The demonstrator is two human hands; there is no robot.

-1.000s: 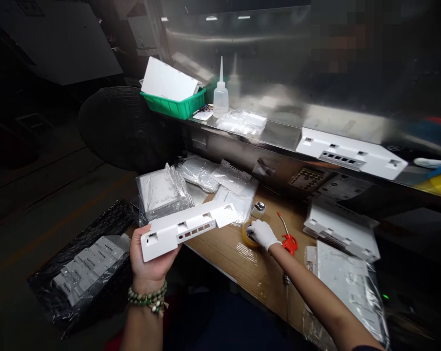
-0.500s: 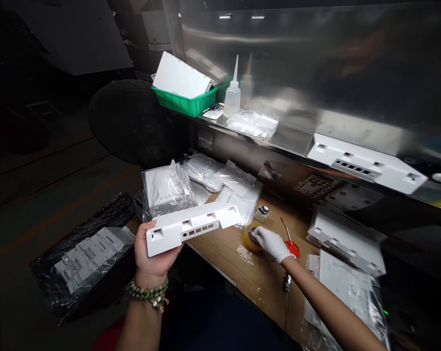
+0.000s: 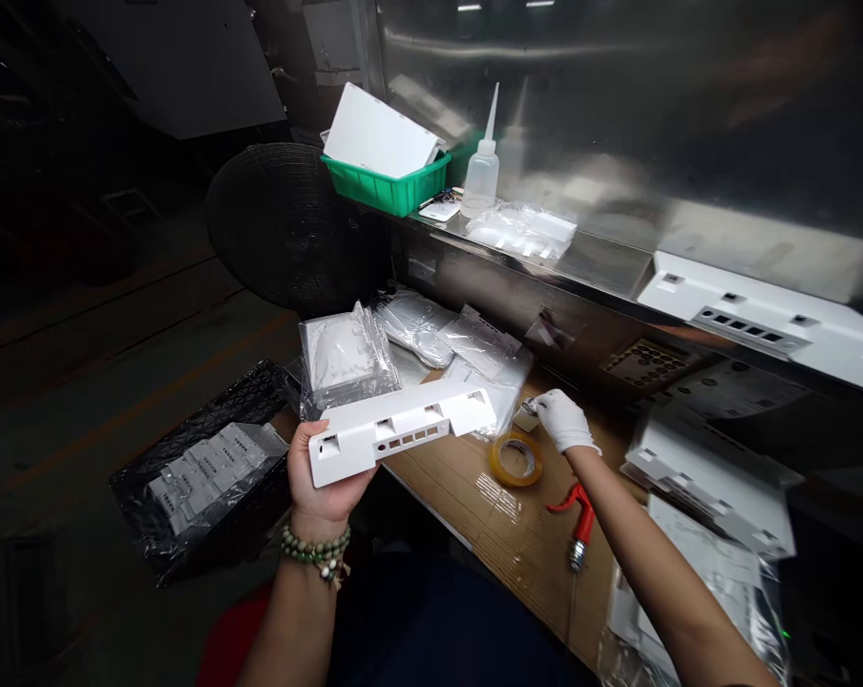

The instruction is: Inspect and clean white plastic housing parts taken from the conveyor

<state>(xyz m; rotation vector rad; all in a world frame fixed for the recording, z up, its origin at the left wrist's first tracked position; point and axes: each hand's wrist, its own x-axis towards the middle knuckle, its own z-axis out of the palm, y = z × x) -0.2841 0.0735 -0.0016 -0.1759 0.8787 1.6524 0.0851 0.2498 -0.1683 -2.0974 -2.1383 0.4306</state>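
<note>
A long white plastic part (image 3: 403, 431) with square cutouts is gripped at its left end by my left hand (image 3: 327, 477), fingers beneath and thumb on top. My right hand (image 3: 564, 420), in a white glove, has its fingers closed on a small metal-topped item (image 3: 529, 410) on the cardboard, partly covered by the fingertips. Just below it lies a roll of yellow tape (image 3: 515, 460). A red air gun (image 3: 581, 520) rests on the cardboard (image 3: 467, 491) under my right forearm.
Bagged white parts (image 3: 349, 353) lie behind the held part. A black crate (image 3: 135, 477) stands at the left. On the metal shelf (image 3: 596, 272) are a green bin (image 3: 389, 189), a clear bottle (image 3: 481, 179) and another white part (image 3: 761, 320). More parts (image 3: 710, 477) are stacked at right.
My right hand has moved from the tape roll up to the small metal-topped item. The air gun shows more fully. The view has shifted, and my left hand still holds the white part.
</note>
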